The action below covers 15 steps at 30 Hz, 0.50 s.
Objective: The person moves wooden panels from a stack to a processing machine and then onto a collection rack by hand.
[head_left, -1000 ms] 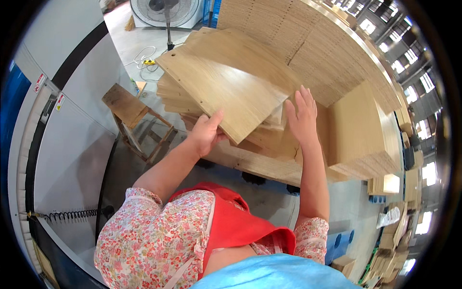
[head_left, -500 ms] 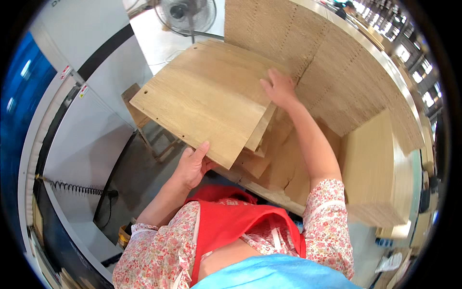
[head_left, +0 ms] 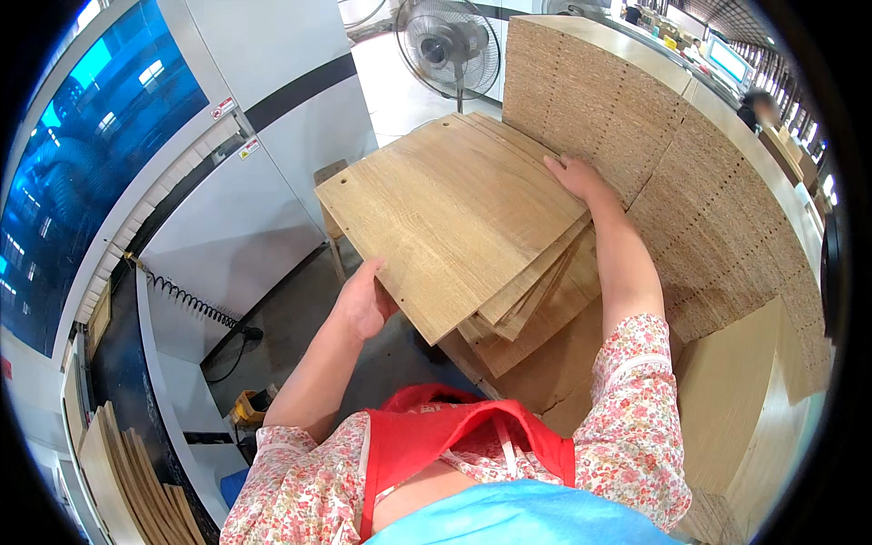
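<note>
A flat wood-grain panel (head_left: 454, 213) with small holes along its left edge lies tilted on top of several similar boards (head_left: 536, 304). My left hand (head_left: 366, 300) is closed on the panel's near left edge, its other fingers hidden underneath. At the opposite side, my right hand (head_left: 579, 178) grips the panel's right edge, fingers bent over it. The boards beneath fan out unevenly, their corners showing below the near right edge. Under them is a larger brown sheet (head_left: 581, 391).
Tall stacks of drilled boards (head_left: 590, 109) stand to the right, with another board stack (head_left: 736, 391) nearer. A standing fan (head_left: 445, 50) is behind. On the left is a white machine (head_left: 245, 182) with a blue window and a coiled black hose (head_left: 195, 304). Wooden strips (head_left: 136, 481) lean at lower left.
My view has swung left. My right hand has come down from over the panel onto its right edge. My left hand stays on the near left edge.
</note>
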Motion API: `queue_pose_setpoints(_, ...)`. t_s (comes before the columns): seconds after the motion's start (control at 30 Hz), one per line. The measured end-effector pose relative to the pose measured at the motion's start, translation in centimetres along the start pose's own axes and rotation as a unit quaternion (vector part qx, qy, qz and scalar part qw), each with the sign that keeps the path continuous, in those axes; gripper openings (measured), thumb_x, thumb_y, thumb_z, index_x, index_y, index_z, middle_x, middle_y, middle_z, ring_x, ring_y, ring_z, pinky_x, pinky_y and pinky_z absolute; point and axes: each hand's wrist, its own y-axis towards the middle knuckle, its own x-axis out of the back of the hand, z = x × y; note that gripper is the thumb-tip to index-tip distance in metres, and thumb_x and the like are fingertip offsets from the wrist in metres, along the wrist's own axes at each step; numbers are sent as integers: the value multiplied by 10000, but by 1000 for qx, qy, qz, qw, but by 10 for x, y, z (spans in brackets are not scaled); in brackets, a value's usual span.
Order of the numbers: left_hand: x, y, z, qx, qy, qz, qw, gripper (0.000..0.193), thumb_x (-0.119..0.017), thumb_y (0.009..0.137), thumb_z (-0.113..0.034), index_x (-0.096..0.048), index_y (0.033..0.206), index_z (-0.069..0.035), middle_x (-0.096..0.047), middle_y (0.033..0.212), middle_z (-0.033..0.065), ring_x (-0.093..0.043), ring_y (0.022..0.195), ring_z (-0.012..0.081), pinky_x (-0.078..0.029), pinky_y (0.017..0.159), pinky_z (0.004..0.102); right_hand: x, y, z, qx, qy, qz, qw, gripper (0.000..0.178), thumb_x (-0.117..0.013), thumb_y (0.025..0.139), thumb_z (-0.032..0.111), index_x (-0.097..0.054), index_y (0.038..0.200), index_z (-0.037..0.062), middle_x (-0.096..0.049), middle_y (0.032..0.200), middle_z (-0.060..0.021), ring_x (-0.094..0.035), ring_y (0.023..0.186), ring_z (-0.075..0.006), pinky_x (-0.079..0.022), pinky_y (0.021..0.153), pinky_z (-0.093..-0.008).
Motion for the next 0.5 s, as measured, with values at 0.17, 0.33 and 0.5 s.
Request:
queue_pose_setpoints(0.17,-6,13,-4,-70,36,-117,990,422,-538,905,-243,-445,1271,-56,-566,1202,112,-579,1061,274,-493,884,448,3,-52,10,2,-36,-15,999,733,-380,888,588,-466,1317,-1,-482,1314,-238,-450,1228,-375,-337,1046,-405)
queue_pose_setpoints(0.33,41,24,-23,-59,72,-44,995,403,-573,893,-242,-474,1227,-39,-604,1124,118,-603,1010,272,-503,866,435,-2,-136,29,-46,5,9,999,660,-426,895,524,-461,1315,17,-537,1234,-236,-447,1192,-417,-357,1018,-455)
queue_pose_setpoints(0.5,60,10,-38,-29,162,-46,985,444,-565,907,-273,-466,1252,-11,-602,1159,117,-597,1038,247,-490,893,396,-16,-244,50,-2,55,-47,997,663,-503,885,454,-434,1304,-55,-524,1215,-288,-480,1148,-429,-376,1002,-439)
